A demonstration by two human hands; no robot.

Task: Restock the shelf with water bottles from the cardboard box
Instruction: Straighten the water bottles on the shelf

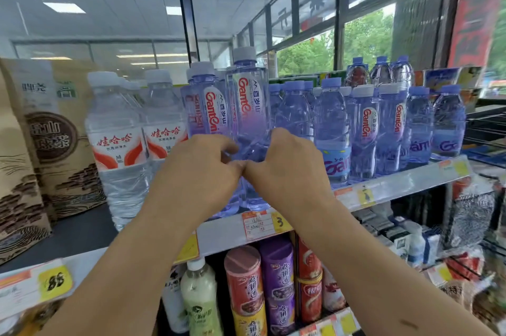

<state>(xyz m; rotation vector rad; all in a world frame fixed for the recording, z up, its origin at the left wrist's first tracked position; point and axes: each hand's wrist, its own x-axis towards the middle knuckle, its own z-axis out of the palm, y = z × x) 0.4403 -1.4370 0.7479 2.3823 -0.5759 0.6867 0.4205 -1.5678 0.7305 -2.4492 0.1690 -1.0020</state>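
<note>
Both the left hand (200, 171) and right hand (287, 168) clasp the tall water bottle (247, 100) low; seat it upright on the shelf (405, 185), label forward, without toppling neighbouring bottles (331, 122)

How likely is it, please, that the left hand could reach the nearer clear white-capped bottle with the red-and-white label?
Probably yes: the clear white-capped bottle stands beside the left hand, nothing between them. That hand and the right hand grip a tall purple plastic bottle, so it must let go first.

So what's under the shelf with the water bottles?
Stacked red and purple cardboard snack canisters and a pale green drink bottle stand under the white shelf. The forearms hide more.
</note>
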